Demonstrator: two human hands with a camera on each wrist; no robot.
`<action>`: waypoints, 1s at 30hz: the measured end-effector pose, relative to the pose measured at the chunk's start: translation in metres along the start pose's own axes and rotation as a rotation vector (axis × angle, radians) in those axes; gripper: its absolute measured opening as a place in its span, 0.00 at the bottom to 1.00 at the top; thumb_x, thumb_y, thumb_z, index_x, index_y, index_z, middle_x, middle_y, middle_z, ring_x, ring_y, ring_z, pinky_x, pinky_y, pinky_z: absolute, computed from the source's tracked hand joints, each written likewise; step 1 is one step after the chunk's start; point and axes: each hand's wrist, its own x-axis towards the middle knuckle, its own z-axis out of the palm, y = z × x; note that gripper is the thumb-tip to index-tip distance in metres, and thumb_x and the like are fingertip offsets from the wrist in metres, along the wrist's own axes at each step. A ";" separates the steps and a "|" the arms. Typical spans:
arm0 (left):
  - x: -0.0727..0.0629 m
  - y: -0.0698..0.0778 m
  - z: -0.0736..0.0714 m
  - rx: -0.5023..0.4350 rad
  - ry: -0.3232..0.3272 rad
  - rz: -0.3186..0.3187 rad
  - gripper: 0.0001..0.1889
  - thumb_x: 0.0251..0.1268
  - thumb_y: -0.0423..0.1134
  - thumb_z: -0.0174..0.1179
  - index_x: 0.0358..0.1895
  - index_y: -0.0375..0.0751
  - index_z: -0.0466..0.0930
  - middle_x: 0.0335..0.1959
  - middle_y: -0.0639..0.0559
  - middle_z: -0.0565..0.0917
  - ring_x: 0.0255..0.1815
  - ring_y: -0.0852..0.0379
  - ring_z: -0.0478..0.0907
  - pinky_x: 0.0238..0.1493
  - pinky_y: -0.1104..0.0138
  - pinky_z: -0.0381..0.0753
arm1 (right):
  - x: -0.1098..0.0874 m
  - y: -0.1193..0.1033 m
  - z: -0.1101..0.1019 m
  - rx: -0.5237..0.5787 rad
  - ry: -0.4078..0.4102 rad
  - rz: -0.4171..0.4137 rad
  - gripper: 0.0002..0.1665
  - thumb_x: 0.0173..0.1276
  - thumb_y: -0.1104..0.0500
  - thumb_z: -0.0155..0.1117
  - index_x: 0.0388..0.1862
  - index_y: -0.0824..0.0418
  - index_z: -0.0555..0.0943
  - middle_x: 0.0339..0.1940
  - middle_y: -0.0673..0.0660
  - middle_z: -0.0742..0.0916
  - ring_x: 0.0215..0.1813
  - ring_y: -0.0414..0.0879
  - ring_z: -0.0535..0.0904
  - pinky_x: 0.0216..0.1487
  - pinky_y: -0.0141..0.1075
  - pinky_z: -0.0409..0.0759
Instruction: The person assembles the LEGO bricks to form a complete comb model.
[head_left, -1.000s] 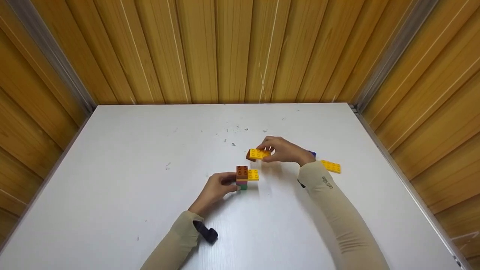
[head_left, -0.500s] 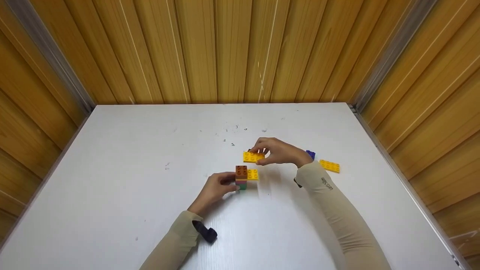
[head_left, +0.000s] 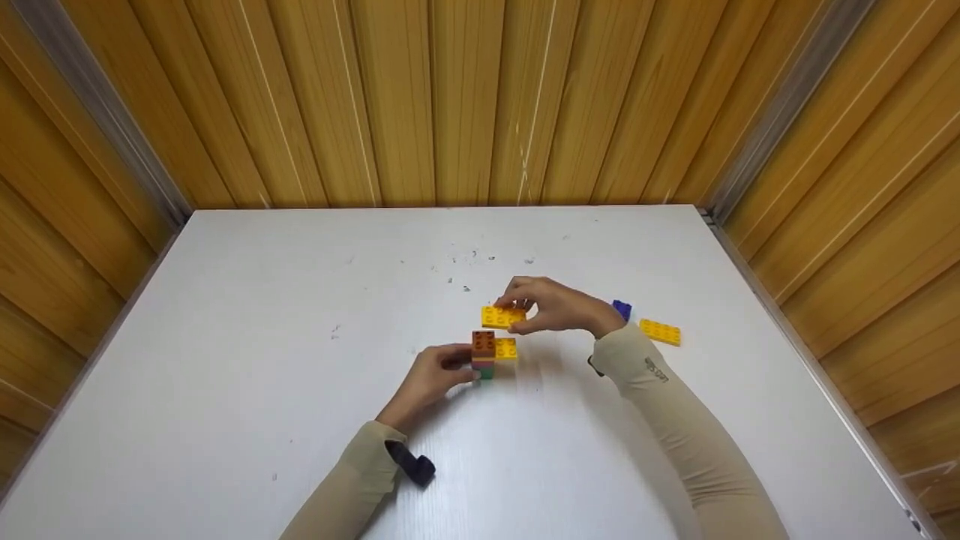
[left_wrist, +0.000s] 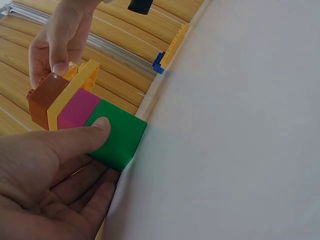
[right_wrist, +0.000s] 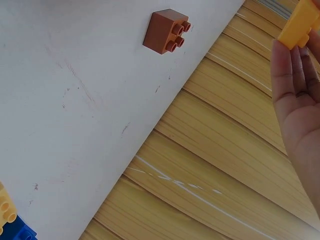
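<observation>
My left hand [head_left: 433, 375] grips the lower part of a small brick stack, its thumb on the green brick [left_wrist: 117, 132]. Above the green come a magenta brick [left_wrist: 78, 108], a yellow plate [head_left: 506, 349] that juts out to the right, and a brown brick [head_left: 484, 343] on top. My right hand [head_left: 553, 304] pinches another yellow plate [head_left: 496, 316] by its right end, held in the air just beyond the stack's top and apart from it in the head view. In the right wrist view, this plate [right_wrist: 300, 24] is partly cut off by the frame edge.
A loose brown brick [right_wrist: 164, 32] sits on the white table [head_left: 300, 300]; the head view hides it. Near my right wrist lie a blue brick [head_left: 622, 310] and a further yellow plate [head_left: 660, 332]. Wood-patterned walls [head_left: 465, 105] border the table's back and sides.
My right hand has brought its yellow plate left and nearer to the stack, covering the loose brown brick. The blue brick shows more now. My left hand and the stack have stayed put.
</observation>
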 end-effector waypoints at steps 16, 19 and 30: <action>0.002 0.001 0.000 0.035 0.018 -0.041 0.22 0.60 0.36 0.65 0.58 0.41 0.79 0.54 0.46 0.83 0.57 0.49 0.79 0.63 0.54 0.74 | 0.000 -0.013 0.004 0.009 -0.060 -0.026 0.22 0.61 0.59 0.69 0.55 0.59 0.82 0.48 0.54 0.81 0.46 0.45 0.78 0.54 0.38 0.80; 0.001 0.001 0.000 0.042 0.017 -0.032 0.21 0.60 0.36 0.64 0.58 0.42 0.79 0.54 0.46 0.83 0.57 0.49 0.79 0.63 0.54 0.74 | 0.000 -0.015 0.004 0.014 -0.069 -0.015 0.22 0.61 0.59 0.70 0.55 0.58 0.82 0.48 0.54 0.81 0.46 0.45 0.79 0.54 0.39 0.80; 0.002 -0.001 0.001 0.033 0.010 -0.007 0.22 0.60 0.35 0.64 0.59 0.40 0.78 0.54 0.45 0.83 0.56 0.49 0.80 0.61 0.55 0.76 | 0.001 -0.020 0.006 0.010 -0.093 0.003 0.21 0.60 0.59 0.70 0.54 0.58 0.83 0.47 0.53 0.82 0.45 0.44 0.77 0.53 0.39 0.80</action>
